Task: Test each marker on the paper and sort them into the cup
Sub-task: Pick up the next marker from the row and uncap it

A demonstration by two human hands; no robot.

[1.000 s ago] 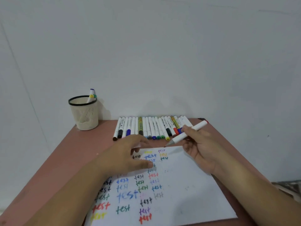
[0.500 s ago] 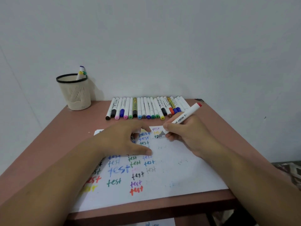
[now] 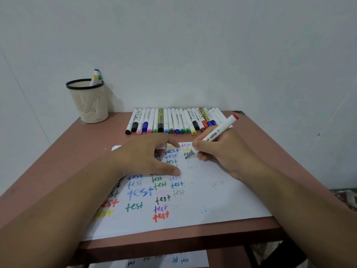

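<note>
Nearest us, a second sheet (image 3: 164, 261) with "test" marks shows below the worktop (image 3: 63, 151) edge. On the worktop lies the paper (image 3: 212, 206), covered in coloured "test" words. Our left hand (image 3: 143, 157) rests on it with fingers spread and fairly straight, thumb tip pressing the sheet; a small white object sits under the fingers, which we cannot identify. Our right hand (image 3: 222, 151) pinches the marker (image 3: 214, 136) in a writing grip. Its long axis is tilted, dark tip down-left touching the paper, red end cap up-right and away from us. Beyond, a row of markers (image 3: 173, 120) lies side by side, coloured caps toward us. Far left, the cup (image 3: 88, 101) stands upright holding a few markers.
</note>
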